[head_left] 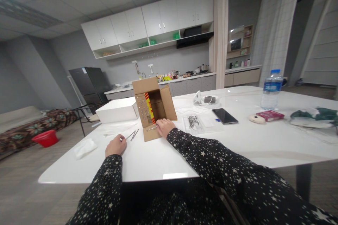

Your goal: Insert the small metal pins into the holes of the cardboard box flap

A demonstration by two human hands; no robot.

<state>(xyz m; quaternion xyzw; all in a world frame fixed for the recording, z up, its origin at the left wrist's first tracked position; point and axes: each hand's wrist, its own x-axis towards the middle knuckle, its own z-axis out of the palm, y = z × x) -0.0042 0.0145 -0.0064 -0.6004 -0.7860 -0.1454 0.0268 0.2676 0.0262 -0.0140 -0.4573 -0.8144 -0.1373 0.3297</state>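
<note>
An open cardboard box [159, 109] stands on the white table in front of me, its flaps folded out and a red-and-yellow strip along its opening. Small shiny dots, perhaps screw heads, stud its left flap [142, 110] and its lower flap [149, 135]. My right hand [166, 127] is over the lower flap, fingers bent together; whatever is at the fingertips is too small to make out. Left of the box, my left hand [115, 145] is closed on the end of a thin metal rod [130, 135]. A second dark rod [134, 135] lies beside it.
A clear case of small metal parts [193, 123] lies right of the box, near a phone [225, 116] and a white corded device [207, 100]. Further right stands a water bottle [271, 89]. A white box [117, 110] and crumpled tissue [85, 148] are at left.
</note>
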